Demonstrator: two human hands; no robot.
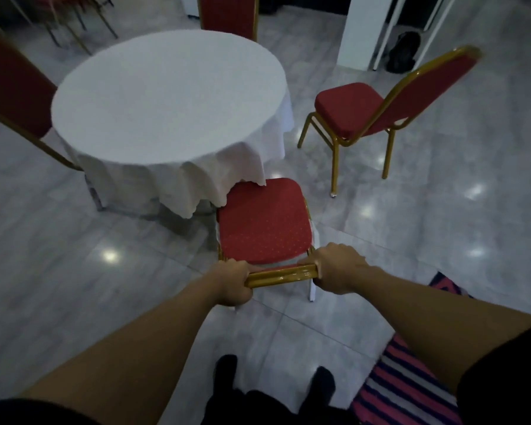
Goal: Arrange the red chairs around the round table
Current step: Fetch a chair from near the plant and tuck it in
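Note:
A round table (pixel 166 99) under a white cloth stands in the middle. Directly in front of me is a red chair (pixel 262 222) with a gold frame, its seat front just under the hanging cloth. My left hand (pixel 232 283) and my right hand (pixel 339 268) both grip the gold top bar of its backrest. A second red chair (pixel 347 108) stands apart on the right, facing the table. A third red chair (pixel 10 87) is at the table's left and a fourth red chair (pixel 227 15) at its far side.
Glossy grey tiled floor (pixel 442 210) surrounds the table. A striped rug (pixel 408 381) lies at the lower right by my feet. A white pillar (pixel 362 29) with a dark bag (pixel 403 52) beside it stands at the back right. Stacked chair legs (pixel 74 23) show at the back left.

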